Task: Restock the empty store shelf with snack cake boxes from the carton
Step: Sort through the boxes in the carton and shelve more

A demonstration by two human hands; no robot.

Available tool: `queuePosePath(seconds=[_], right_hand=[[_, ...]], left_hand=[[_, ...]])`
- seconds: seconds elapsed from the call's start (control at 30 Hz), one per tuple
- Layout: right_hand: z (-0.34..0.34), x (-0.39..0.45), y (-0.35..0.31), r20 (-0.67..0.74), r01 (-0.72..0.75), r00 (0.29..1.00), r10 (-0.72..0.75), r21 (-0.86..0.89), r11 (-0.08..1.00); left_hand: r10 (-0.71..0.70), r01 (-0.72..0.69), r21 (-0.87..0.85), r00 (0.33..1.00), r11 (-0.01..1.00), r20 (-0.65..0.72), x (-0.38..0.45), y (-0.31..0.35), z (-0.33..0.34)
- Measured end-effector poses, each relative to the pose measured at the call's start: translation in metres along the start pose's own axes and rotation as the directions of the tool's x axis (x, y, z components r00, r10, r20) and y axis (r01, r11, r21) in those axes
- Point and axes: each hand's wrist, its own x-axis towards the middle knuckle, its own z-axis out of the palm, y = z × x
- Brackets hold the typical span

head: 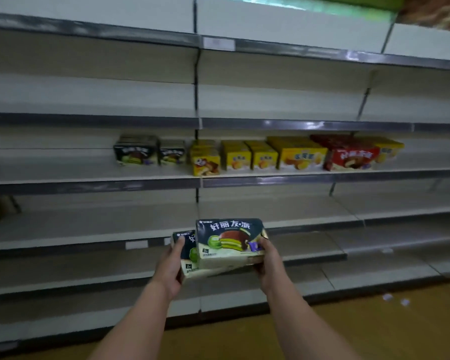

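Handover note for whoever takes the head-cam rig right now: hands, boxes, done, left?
Left hand: grips the rear dark matcha box by its left end.
Right hand: grips the front dark matcha box at its right end; the two boxes overlap, held in front of the shelves.
Done: stocked shelf already carries two dark boxes, yellow boxes and a red box.
Left: place both held boxes, likely beside the matching dark ones. Carton not in view.

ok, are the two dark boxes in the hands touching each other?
Touching. The head view shows the front dark box, held by the right hand, overlapping and resting against the rear dark box held by the left hand, no gap.
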Motion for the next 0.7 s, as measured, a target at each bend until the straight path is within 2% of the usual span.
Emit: queuePosePath(seconds=[0.1,0.23,0.4,0.47,0.57,0.7], right_hand=[[0.061,-0.008,0.013,0.119,-0.023,0.992,0.040,-0.144,0.989],[0.123,-0.013,0.025,0.253,-0.046,0.961,0.113,-0.254,0.966],[0.188,-0.001,0.039,0.351,0.030,0.934,0.059,-0.243,0.970],[0.208,0.005,0.039,0.363,0.047,0.931,0.028,-0.198,0.979],[0.233,0.016,0.039,0.373,0.081,0.928,0.009,-0.226,0.971],[0.266,0.033,0.042,0.401,0.069,0.915,0.050,-0.276,0.959]], left_hand=[[0.070,-0.071,-0.009,0.996,0.997,-0.064,0.009,0.030,-0.037],[0.092,-0.092,-0.001,0.991,0.996,-0.098,0.023,0.069,-0.087],[0.109,-0.081,0.161,0.979,0.984,-0.173,0.048,0.108,-0.143],[0.053,-0.019,0.239,0.990,0.971,-0.133,0.049,0.123,-0.157],[-0.063,0.070,0.261,0.997,0.963,-0.034,0.050,0.142,-0.174],[-0.009,0.017,0.166,0.998,0.986,-0.054,0.067,0.165,-0.186]])
